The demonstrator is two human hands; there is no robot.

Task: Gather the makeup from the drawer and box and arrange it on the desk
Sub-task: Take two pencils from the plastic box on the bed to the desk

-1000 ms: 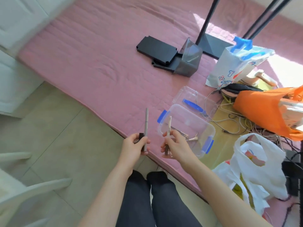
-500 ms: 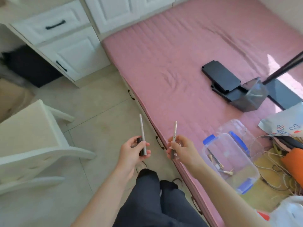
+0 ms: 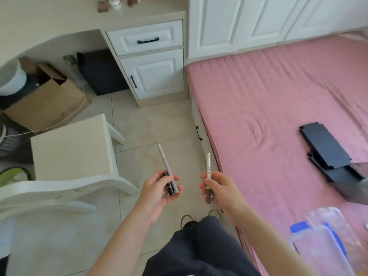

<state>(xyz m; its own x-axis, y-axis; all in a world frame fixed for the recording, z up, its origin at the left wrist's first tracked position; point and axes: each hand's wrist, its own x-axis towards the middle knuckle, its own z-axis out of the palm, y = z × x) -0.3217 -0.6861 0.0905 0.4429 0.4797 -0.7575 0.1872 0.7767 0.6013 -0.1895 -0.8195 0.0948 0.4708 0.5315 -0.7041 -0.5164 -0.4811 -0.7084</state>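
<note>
My left hand [image 3: 159,191] holds a slim grey makeup pencil [image 3: 165,164] and a short black lipstick tube [image 3: 169,186] together in its palm. A white makeup pen [image 3: 208,166] with a dark lower end stands upright in my right hand [image 3: 217,189], gripped between thumb and fingers. Both hands hover over the tiled floor between chair and bed. The clear plastic box [image 3: 318,248] with blue clips lies on the pink bed at the lower right. The desk [image 3: 59,18] is at the upper left, with its white drawer [image 3: 146,37] closed.
A white chair [image 3: 69,156] stands left of my hands. Under the desk sit a cardboard box [image 3: 45,100] and a dark case [image 3: 99,72]. The pink bed [image 3: 278,108] fills the right side, with black panels [image 3: 326,148] lying on it. White cupboard doors [image 3: 258,20] stand behind it.
The view has swung left from the bed and box toward the desk and chair. Both hands keep the same hold on the makeup items.
</note>
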